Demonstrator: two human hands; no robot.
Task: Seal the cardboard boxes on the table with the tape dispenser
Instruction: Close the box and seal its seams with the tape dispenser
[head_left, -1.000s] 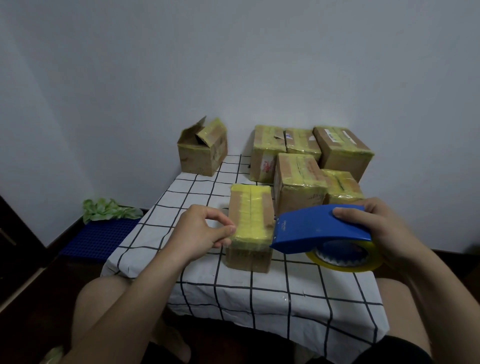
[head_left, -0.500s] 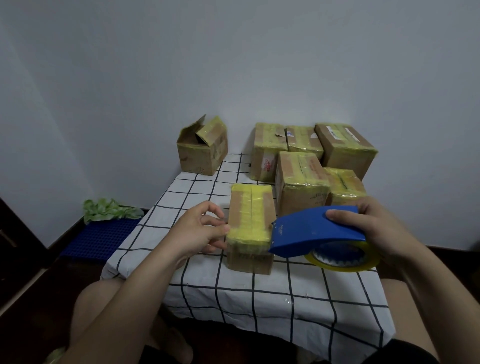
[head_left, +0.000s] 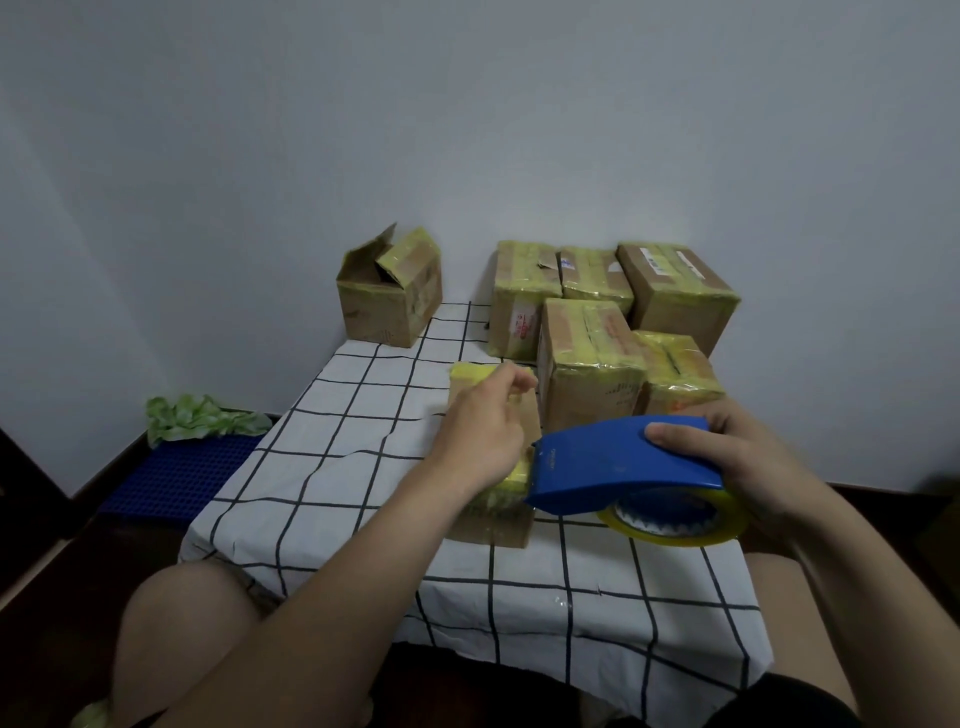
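Sliding off the box's left flank, the left hand is now lying over the top of the long cardboard box wrapped in yellow tape, hiding most of it. Its fingers are curling forward, blurred, and I cannot tell whether they are gripping. The box is sitting near the middle of the bench with the white black-grid cloth, its long axis running away from the person toward the wall.

The right hand is gripping the blue plastic tape dispenser, thumb on its hood. The dispenser is lying left to right, with its nose pointing left at the box's near end and the roll of yellow tape at its right. It is sitting slightly lower than before.

Behind, five taped cardboard boxes are crowding the box's right side. An open-flapped cardboard box is standing apart at the back left.
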